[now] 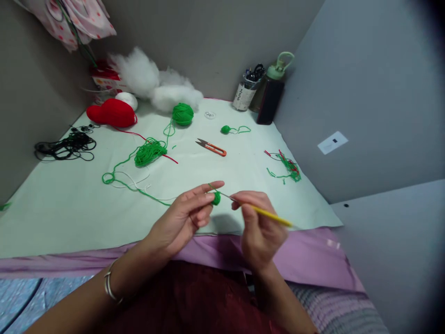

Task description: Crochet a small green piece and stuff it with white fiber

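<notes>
Between thumb and fingers, my left hand [189,211] pinches a small round piece of green crochet work [216,198], with a strand of green yarn running over the raised index finger. My right hand [262,227] is closed around a crochet hook with a yellow handle [271,216]; its metal tip reaches to the green piece. From my left hand the working yarn trails left across the cloth to a loose green yarn bundle [150,152]. A green yarn ball [182,114] sits behind that bundle.
Orange thread snips [212,147] lie mid-table. Around them are a small green crocheted ball [225,130], yarn scraps [290,168], red yarn [113,112], black cord [69,144] and white stuffing [139,74]. A bottle [271,93] and a pen cup [244,95] stand at the back right.
</notes>
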